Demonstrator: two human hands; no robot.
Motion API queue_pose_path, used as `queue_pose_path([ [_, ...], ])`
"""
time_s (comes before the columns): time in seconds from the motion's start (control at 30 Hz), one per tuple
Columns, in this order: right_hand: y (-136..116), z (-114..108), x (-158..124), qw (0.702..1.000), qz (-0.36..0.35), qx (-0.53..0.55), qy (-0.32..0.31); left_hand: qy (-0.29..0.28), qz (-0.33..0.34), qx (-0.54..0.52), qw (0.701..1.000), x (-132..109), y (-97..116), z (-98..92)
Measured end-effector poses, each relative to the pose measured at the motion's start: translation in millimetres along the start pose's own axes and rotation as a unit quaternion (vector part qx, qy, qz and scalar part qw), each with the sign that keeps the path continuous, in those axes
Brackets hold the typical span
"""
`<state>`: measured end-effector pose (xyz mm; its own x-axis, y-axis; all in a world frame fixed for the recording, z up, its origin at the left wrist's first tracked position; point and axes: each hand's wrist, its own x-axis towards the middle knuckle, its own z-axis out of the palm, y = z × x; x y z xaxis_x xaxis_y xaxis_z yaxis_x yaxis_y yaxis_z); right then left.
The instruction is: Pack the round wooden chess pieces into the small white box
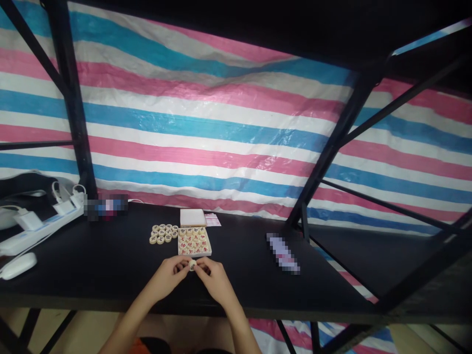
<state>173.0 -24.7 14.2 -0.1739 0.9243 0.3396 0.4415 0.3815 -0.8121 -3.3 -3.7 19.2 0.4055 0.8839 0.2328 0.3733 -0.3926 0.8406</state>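
Between the fingertips of both hands is a round cream Chinese chess piece [192, 265] with a dark character. My left hand [174, 273] pinches its left side, and my right hand [211, 273] pinches its right side. Just beyond my fingers lies a white square box [211, 250] filled with rows of chess pieces, some marked red and some dark. To its left, a group of loose chess pieces [161, 232] lies flat on the black table, arranged in rough rows. The white box lid [192, 218] rests behind the box.
Pink-and-white paper slips [213, 220] lie by the lid. A blurred-out object [283, 253] lies to the right. At the left are a white power strip [44, 230] with plugs and a white mouse-like object [19, 266]. Black frame posts [332, 147] and a striped sheet [206, 128] enclose the table.
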Motion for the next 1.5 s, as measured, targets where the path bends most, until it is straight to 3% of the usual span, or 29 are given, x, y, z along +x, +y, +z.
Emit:
queue_pose_path([
  [0.77,2.5,0.5,0.0,1.0,0.002,-0.007,-0.002,0.014,-0.018,-0.017,1.0,1.8,-3.8,1.3],
  [1.17,2.0,0.7,0.0,1.0,-0.004,-0.008,0.002,-0.01,-0.02,-0.047,0.999,-0.2,-5.1,-0.5],
  [1.5,-0.2,-1.3,-1.0,0.999,0.013,0.032,-0.01,-0.002,-0.017,-0.068,0.998,0.9,-0.9,-2.5],
])
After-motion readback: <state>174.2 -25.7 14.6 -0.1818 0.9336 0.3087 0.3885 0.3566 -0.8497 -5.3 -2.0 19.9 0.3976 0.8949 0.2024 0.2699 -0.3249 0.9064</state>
